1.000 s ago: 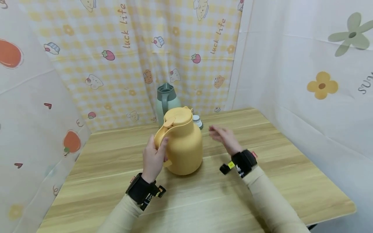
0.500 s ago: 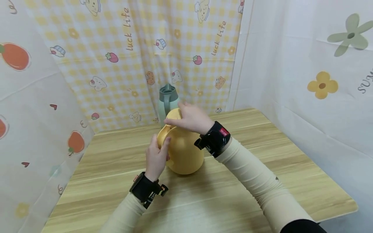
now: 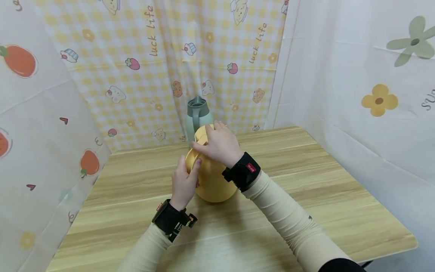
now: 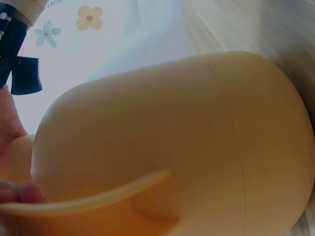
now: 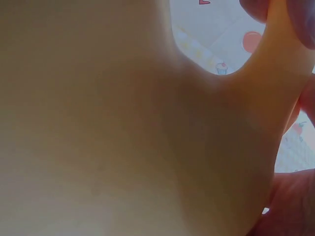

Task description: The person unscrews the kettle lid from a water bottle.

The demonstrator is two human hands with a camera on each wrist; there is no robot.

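Observation:
A yellow vacuum jug [image 3: 215,187] stands upright on the wooden table in the head view. My left hand [image 3: 183,183] grips its handle [image 3: 191,159], with the thumb lying along the upper part. The right hand [image 3: 222,145] spans the round lid [image 3: 200,133] from the right, fingers over the far side and thumb near the top of the handle. In the left wrist view the jug's body [image 4: 147,123] fills most of the picture, and some fingers [image 4: 29,191] show at the handle. Up close in the right wrist view is the jug's smooth wall [image 5: 98,123].
Behind the yellow jug stands a green vacuum jug [image 3: 198,117] with a dark grey-green collar and handle, partly hidden. The wooden table [image 3: 306,200] reaches back to a yellow checked curtain [image 3: 142,94]. White printed cloth [image 3: 357,56] hangs at the right side.
My right hand has come in from the right of the jug and now holds its lid. It hides the small white-and-grey item seen behind. The left hand stays on the handle.

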